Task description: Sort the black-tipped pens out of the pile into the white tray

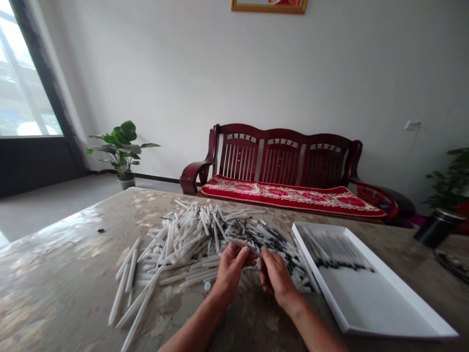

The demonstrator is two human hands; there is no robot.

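Observation:
My left hand (231,268) and my right hand (275,276) meet above the near edge of a heap of pen parts on the marble table (54,274). Together they pinch one thin pen piece (245,244) between curled fingers. White pen tubes (176,244) fill the left of the heap. Darker refills with black tips (271,237) lie on its right side, just beyond my hands.
A white tray (381,298) to the right holds a row of finished pens (337,254). Loose white tubes (132,288) lie at the front left. Beyond the table stand a red wooden bench (286,166), a potted plant (122,149) and a dark pot (437,227).

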